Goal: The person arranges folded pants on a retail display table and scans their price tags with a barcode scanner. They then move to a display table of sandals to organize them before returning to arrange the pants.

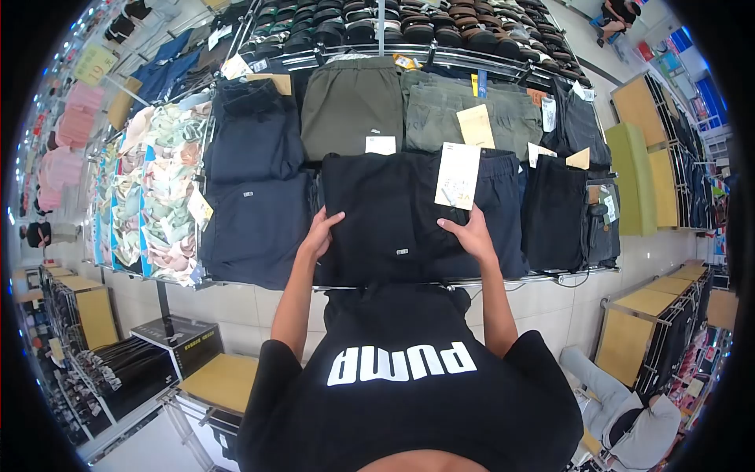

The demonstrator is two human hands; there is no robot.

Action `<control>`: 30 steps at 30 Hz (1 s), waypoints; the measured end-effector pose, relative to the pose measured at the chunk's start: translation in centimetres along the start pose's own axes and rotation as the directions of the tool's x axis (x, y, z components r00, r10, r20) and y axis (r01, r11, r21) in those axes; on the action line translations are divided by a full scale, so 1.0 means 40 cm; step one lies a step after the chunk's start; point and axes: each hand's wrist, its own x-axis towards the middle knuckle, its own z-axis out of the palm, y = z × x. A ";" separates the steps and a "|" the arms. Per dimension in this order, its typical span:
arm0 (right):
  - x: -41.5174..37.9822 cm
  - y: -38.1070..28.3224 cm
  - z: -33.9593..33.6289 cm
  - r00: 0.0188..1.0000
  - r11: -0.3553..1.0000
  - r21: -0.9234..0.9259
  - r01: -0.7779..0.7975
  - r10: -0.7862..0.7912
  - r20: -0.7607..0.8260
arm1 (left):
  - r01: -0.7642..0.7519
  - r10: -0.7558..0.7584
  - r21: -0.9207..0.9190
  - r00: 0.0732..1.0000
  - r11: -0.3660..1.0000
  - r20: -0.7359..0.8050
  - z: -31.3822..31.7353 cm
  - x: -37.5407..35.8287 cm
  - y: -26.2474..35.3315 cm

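Note:
Folded black trousers (377, 208) lie at the front of the rack, between my two hands. My left hand (321, 234) grips their left edge, thumb on top and the other fingers hidden beneath. At the right side, my right hand (470, 236) holds them the same way, its thumb on the cloth just below a white paper tag (457, 175). Navy trousers (255, 224) lie to the left, and a dark navy pair (502, 208) shows beside my right hand. Behind are olive trousers (352, 110) and grey-green trousers (440, 114).
Rows of sandals (440, 27) stand behind the rack. Patterned light garments (169, 189) hang at the left, more black trousers (554, 212) lie at the right. The metal front rail (566, 277) runs before me. A person in grey (629, 417) is at the lower right.

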 end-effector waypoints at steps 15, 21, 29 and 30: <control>0.809 -0.408 0.127 0.918 0.670 -0.647 0.363 -0.374 0.128 | -0.496 0.415 -0.355 0.865 0.792 -0.284 0.139 0.187 0.178; 0.670 -0.204 0.358 0.842 0.497 -0.749 0.439 -0.519 0.149 | -0.287 0.132 -0.345 0.902 0.894 -0.411 0.100 0.399 0.077; 0.391 0.088 0.363 0.930 0.705 -0.614 0.355 -0.334 0.154 | -0.284 0.170 -0.437 0.944 0.853 -0.283 0.047 0.382 0.049; 0.366 0.090 0.344 0.928 0.743 -0.559 0.367 -0.336 0.162 | -0.330 0.199 -0.396 0.920 0.857 -0.338 0.056 0.371 0.046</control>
